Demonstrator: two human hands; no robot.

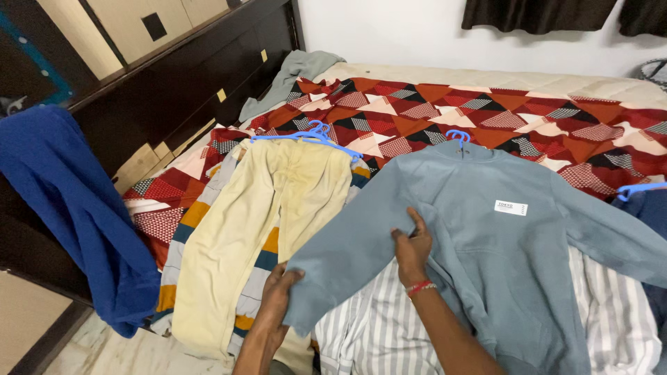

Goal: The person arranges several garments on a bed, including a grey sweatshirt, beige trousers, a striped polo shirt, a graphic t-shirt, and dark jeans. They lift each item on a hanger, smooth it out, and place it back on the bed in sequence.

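A grey-blue sweatshirt (514, 243) lies on the bed on a blue hanger (458, 137), with a small white label on its chest. My left hand (280, 292) grips the cuff end of its left sleeve. My right hand (413, 248) pinches the same sleeve near the shoulder; a red thread band circles that wrist. Beside the sleeve lie cream trousers (267, 229) on another blue hanger (313, 133).
A striped white shirt (379, 326) lies under the sweatshirt. A patterned red, orange and black bedcover (486, 104) covers the bed. A blue garment (76, 208) hangs at the left over a dark wooden frame (194, 76). A dark blue garment (649, 205) sits at the right edge.
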